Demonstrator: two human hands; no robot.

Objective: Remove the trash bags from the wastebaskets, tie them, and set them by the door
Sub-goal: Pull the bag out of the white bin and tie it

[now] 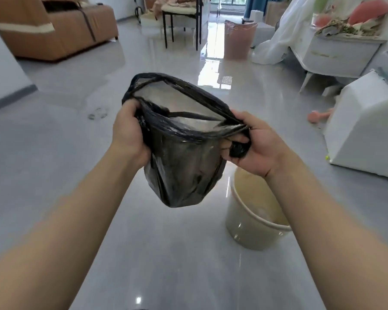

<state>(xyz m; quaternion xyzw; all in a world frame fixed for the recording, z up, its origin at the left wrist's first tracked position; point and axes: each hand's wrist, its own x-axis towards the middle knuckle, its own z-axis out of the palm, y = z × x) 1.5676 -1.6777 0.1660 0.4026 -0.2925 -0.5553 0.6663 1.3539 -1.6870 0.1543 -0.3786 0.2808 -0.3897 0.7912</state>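
**Bag out of the bin, mouth still gaping**

Head view: a glossy grey floor (54,153) runs back through a living room, with a tan sofa (54,25) at the far left and a pink laundry basket (239,39) further off. The person holds a black trash bag (184,166) in mid-air, clear of the cream wastebasket (251,222) that stands on the floor just below and to the right. The left hand (128,135) has its fingers (133,108) clenched on one side of the rim; the right hand (253,144) pinches the opposite side, a wad of plastic bunched in its palm.

The mouth is stretched wide open between the two grips, untied. The likely trouble lies there: thin film (it looks slick) could slide from the right hand's small pinch, tipping the contents onto the floor. Pulling the sides apart too hard might tear the rim. What lies inside cannot be made out. No door can be picked out with certainty.
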